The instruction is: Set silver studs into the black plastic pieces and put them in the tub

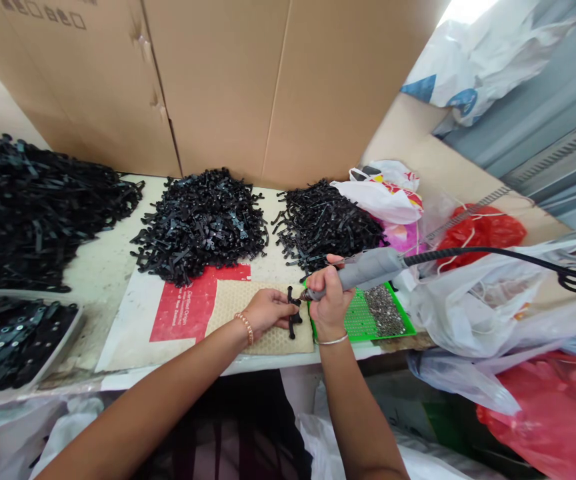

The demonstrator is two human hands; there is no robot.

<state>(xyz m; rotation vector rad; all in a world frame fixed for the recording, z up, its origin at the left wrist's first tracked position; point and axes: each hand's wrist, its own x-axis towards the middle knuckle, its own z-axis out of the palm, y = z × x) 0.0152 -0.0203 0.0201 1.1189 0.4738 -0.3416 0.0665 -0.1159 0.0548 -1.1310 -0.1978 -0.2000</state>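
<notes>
In front of me, my left hand [268, 311] pinches a small black plastic part [292, 319] over a beige textured mat [248, 343]. My right hand [331, 303] is wrapped round a grey corded electric screwdriver [368, 270], its tip pointing left and meeting the black part, or very near it. The exact contact is too small to make out. Beside my right hand lies a bright green perforated tray [355, 320], with a heap of small metal screws [385, 310] at its right side.
Piles of black parts [203, 223] lie along the table, with another heap [323, 223] behind the tool. A white bin [71, 333] of black pieces stands at left. Cardboard [278, 87] walls the back. Plastic bags [468, 307] and the tool's black cord [483, 252] crowd the right.
</notes>
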